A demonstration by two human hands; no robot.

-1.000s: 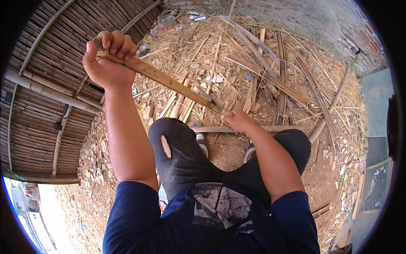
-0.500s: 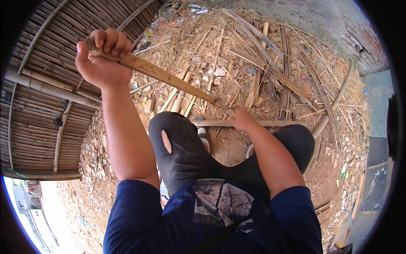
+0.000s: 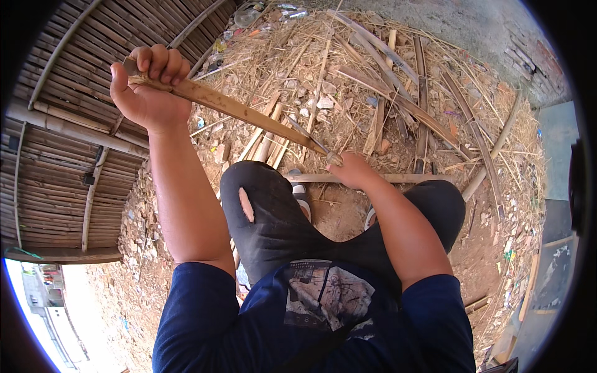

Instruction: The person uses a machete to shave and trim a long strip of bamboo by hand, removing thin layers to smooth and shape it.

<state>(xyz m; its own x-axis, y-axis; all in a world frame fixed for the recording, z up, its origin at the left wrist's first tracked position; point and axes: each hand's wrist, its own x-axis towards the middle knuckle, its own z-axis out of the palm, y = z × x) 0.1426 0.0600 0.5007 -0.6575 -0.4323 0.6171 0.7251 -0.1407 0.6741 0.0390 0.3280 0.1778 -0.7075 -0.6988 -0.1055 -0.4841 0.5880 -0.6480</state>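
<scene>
A dark blue shirt (image 3: 249, 323) with a printed picture fills the near edge, its lower part cut off by the frame, and beyond it dark trousers (image 3: 280, 217) spread over two bent knees, with a hole at the left one. The left hand (image 3: 152, 93), raised, is closed around the upper end of a bamboo strip (image 3: 242, 116), fingers curled over it and thumb standing apart; the grip covers part of that end. The strip slants down to the right, between the two hands and above the ground. Near its lower end the right hand (image 3: 353, 171) is wrapped round the handle of a knife-like tool (image 3: 334, 159), most of the handle hidden in the fist. The slim blade runs along the strip's far side, partly behind it; whether its edge touches the wood I cannot tell. Below, two sandals (image 3: 301, 196) show only in part past the knees, and a long pale bar (image 3: 398, 178) lies crosswise, its ends hard to follow. Farther off are short split pieces (image 3: 266, 140) and, to the right, a crossed heap of long split lengths (image 3: 423, 118) on littered, straw-strewn ground (image 3: 336, 217). A slatted wall (image 3: 68, 87) on the left, a rough masonry wall (image 3: 448, 43) ahead and a grey-green panel (image 3: 556, 149) on the right bend into the dark rim; the lower-left background is washed out by glare.
</scene>
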